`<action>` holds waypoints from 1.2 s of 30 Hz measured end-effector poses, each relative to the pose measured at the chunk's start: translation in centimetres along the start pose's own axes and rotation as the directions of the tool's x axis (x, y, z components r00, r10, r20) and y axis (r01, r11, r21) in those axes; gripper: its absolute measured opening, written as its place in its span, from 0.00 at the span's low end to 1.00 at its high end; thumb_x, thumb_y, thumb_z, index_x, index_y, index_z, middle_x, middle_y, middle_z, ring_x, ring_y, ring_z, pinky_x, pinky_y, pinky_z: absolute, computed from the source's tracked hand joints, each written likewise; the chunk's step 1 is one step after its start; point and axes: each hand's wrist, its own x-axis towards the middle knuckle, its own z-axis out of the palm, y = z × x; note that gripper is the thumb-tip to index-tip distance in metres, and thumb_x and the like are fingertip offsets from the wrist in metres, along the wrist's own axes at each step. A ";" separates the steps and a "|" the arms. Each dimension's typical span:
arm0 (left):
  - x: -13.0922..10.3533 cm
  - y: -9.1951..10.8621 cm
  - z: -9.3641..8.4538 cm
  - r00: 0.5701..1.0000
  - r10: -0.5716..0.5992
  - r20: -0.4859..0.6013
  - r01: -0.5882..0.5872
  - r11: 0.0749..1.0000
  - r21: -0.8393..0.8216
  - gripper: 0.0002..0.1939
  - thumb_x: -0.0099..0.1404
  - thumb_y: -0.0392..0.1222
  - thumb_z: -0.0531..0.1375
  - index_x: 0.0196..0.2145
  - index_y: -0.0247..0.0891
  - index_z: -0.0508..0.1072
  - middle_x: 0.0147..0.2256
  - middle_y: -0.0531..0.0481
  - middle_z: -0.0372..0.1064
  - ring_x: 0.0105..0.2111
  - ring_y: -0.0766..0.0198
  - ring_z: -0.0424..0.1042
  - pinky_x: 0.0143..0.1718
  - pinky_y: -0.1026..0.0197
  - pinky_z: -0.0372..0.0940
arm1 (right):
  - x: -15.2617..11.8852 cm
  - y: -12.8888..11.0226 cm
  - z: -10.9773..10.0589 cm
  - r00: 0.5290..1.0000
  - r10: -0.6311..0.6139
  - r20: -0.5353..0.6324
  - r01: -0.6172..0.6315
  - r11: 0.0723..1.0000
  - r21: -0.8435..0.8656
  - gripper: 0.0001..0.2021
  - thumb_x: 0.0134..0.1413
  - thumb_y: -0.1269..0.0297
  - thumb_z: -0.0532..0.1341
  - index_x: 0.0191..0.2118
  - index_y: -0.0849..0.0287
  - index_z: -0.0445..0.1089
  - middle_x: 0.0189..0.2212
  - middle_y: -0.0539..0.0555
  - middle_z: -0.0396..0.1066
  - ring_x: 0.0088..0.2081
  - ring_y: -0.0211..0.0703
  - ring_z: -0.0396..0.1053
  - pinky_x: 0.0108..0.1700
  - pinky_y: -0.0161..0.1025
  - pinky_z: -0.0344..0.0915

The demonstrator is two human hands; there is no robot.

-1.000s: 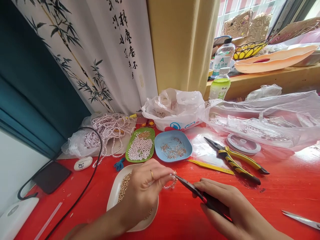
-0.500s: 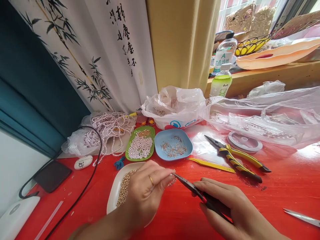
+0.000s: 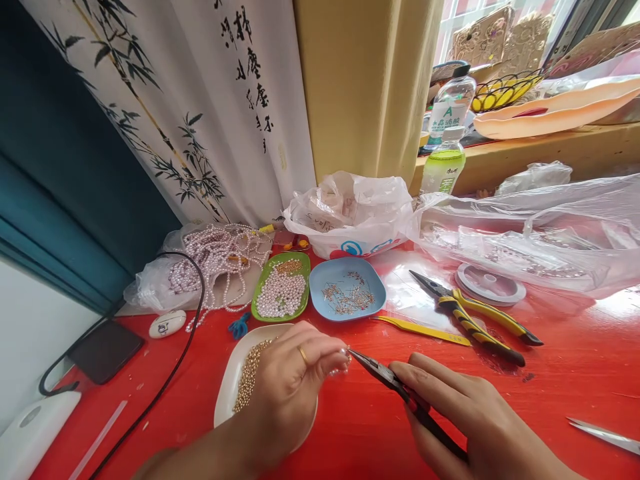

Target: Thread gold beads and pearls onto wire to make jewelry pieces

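My left hand (image 3: 295, 380) pinches a small string of beads (image 3: 344, 365) between thumb and forefinger; most of it is hidden by the fingers. Black-handled needle-nose pliers (image 3: 387, 377) lie in my right hand (image 3: 455, 407), which is wrapped round their handles. The pliers' tips meet the beadwork at my left fingertips; what they grip there is too small to tell. Partly under my left hand is a white dish (image 3: 223, 390) of gold beads (image 3: 249, 373). Beyond it stand a green tray (image 3: 256, 303) of pink pearl beads (image 3: 283, 293) and a blue tray (image 3: 320, 308) holding small metal pins (image 3: 345, 297).
Yellow tweezers (image 3: 425, 329), yellow-black pliers (image 3: 465, 317) and a white spool (image 3: 490, 285) lie at the right. Scissor-like tips (image 3: 605, 433) show at the right edge. Pearl strands (image 3: 220, 257), plastic bags (image 3: 350, 213) and a black cable (image 3: 193, 333) surround the work area.
My right hand and the pliers have shifted slightly, with the fingers adjusted on the handles. My left hand has barely moved and still pinches the beads.
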 end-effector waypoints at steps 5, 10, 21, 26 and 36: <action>-0.2 -0.2 0.0 1.000 0.010 0.008 -0.010 1.000 -0.005 0.06 0.59 0.31 0.57 0.34 0.37 0.71 0.24 0.51 0.70 0.26 0.65 0.66 0.29 0.62 0.62 | -0.1 0.0 0.2 1.000 -0.010 -0.010 0.010 0.999 -0.032 0.15 0.44 0.78 0.48 0.34 0.55 0.66 0.22 0.53 0.68 0.21 0.41 0.68 0.22 0.34 0.65; -0.2 -0.1 -0.2 1.000 -0.012 0.028 0.012 1.000 0.018 0.06 0.59 0.32 0.57 0.33 0.38 0.72 0.23 0.51 0.70 0.26 0.64 0.66 0.30 0.61 0.62 | -0.5 0.1 0.4 0.998 -0.043 -0.038 0.040 0.997 -0.068 0.17 0.45 0.76 0.48 0.40 0.57 0.66 0.25 0.55 0.70 0.24 0.44 0.70 0.23 0.36 0.66; 0.2 0.0 -0.4 0.992 -0.089 0.092 0.092 0.995 -0.027 0.07 0.60 0.35 0.56 0.30 0.38 0.74 0.23 0.50 0.70 0.25 0.65 0.65 0.28 0.62 0.62 | -0.2 0.1 -0.4 0.998 -0.042 0.045 0.047 0.991 -0.123 0.14 0.46 0.75 0.49 0.39 0.57 0.65 0.28 0.55 0.71 0.25 0.43 0.70 0.23 0.35 0.65; 0.8 -1.1 -0.4 0.963 -0.259 0.069 0.266 0.955 -0.128 0.08 0.60 0.37 0.56 0.30 0.38 0.76 0.27 0.50 0.72 0.29 0.64 0.67 0.32 0.61 0.63 | 0.4 0.5 -0.4 0.984 0.065 0.164 -0.057 0.997 -0.056 0.15 0.43 0.75 0.49 0.36 0.56 0.66 0.31 0.54 0.71 0.30 0.44 0.69 0.29 0.38 0.67; 1.1 -1.1 0.1 0.874 -0.460 0.155 0.485 0.822 -0.300 0.06 0.57 0.38 0.59 0.29 0.38 0.77 0.29 0.48 0.72 0.31 0.63 0.69 0.35 0.61 0.65 | 0.2 1.1 1.2 0.900 0.081 0.427 -0.123 0.990 0.072 0.13 0.48 0.65 0.56 0.42 0.59 0.66 0.40 0.59 0.64 0.43 0.51 0.62 0.44 0.51 0.62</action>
